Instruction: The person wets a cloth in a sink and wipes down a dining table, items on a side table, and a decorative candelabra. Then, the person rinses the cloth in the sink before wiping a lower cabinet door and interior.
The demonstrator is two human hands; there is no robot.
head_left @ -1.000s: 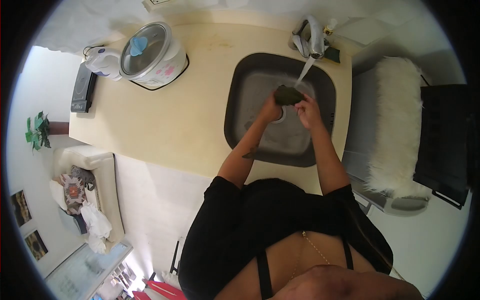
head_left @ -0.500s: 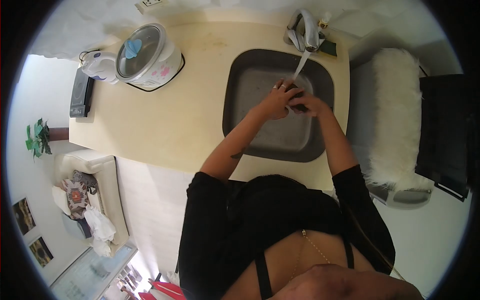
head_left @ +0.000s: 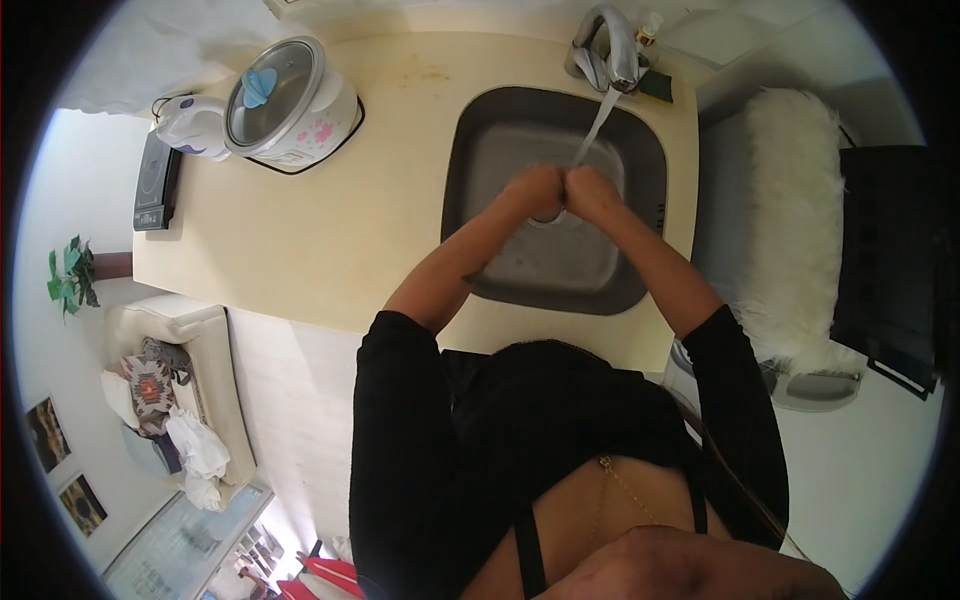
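Note:
Over the grey sink (head_left: pixel 520 290), my left hand (head_left: pixel 537 192) and my right hand (head_left: pixel 590 193) are closed and pressed together, knuckles up. A small bit of something dark shows between them; the rest of the dark green cloth seen earlier is hidden inside the fists. Water (head_left: pixel 597 128) runs from the chrome faucet (head_left: pixel 622 65) and falls just beyond the hands. The drain lies partly covered beneath them.
Left on the counter (head_left: pixel 400 220) stand a white pot with a glass lid (head_left: pixel 315 120), a white appliance (head_left: pixel 190 127) and a black hot plate (head_left: pixel 157 182). A green sponge (head_left: pixel 656 86) lies beside the faucet. White fur (head_left: pixel 793 230) covers something at the right.
The dark green cloth, spread between my hands a second ago, was bunched up and is now enclosed in both fists. My hands have come together side by side.

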